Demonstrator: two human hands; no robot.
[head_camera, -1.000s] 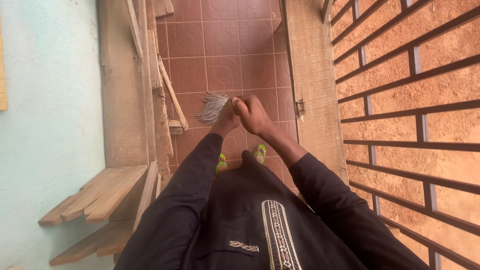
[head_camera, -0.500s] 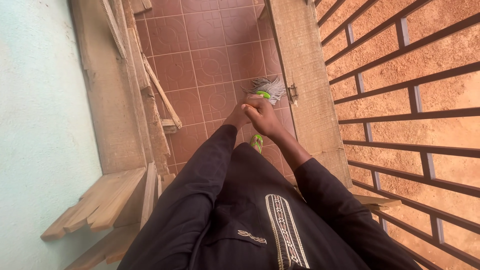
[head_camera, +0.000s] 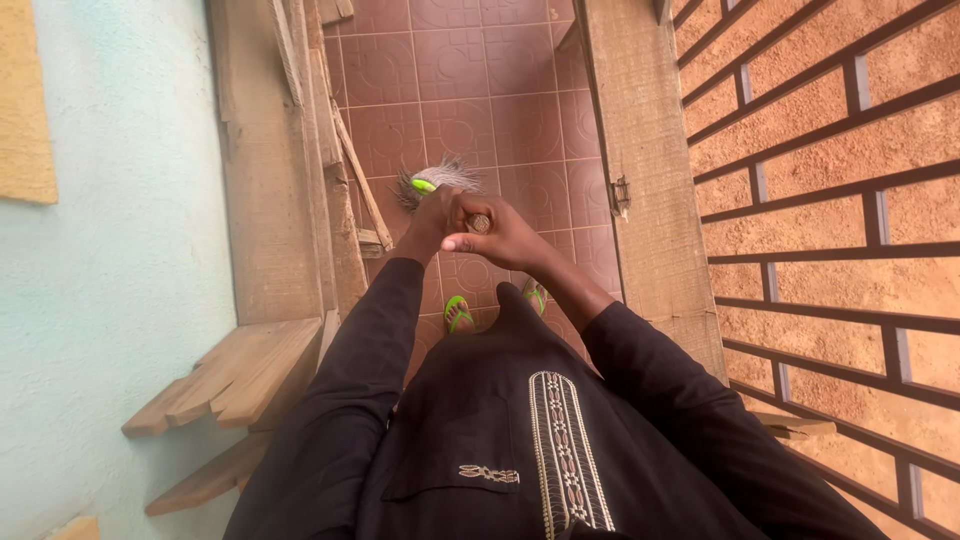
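1. The left hand (head_camera: 432, 215) was wrapped around the round wooden handle (head_camera: 480, 223) of a mop, fingers closed on the shaft a little below its top.
2. The right hand (head_camera: 500, 237) was closed around the same handle right at its upper end, so that the cut end of the stick showed between thumb and fingers; the two hands touched each other.
3. The grey stringy mop head (head_camera: 447, 175) with its bright green collar (head_camera: 424, 185) lay on the reddish-brown patterned tile floor (head_camera: 470, 90), just beyond the left hand and close to the left-hand timber.
4. Two feet in green flip-flop sandals (head_camera: 458, 313) stood on the tiles below the hands, partly hidden by the person's black embroidered robe (head_camera: 520, 420).
5. Rough wooden planks and a thin slanted batten (head_camera: 360, 190) lined the left side, against a pale blue-green plastered wall (head_camera: 110, 300).
6. A weathered wooden door frame (head_camera: 640, 150) with a small metal hinge ran along the right, beside a red brick wall (head_camera: 850, 220) with dark joints.
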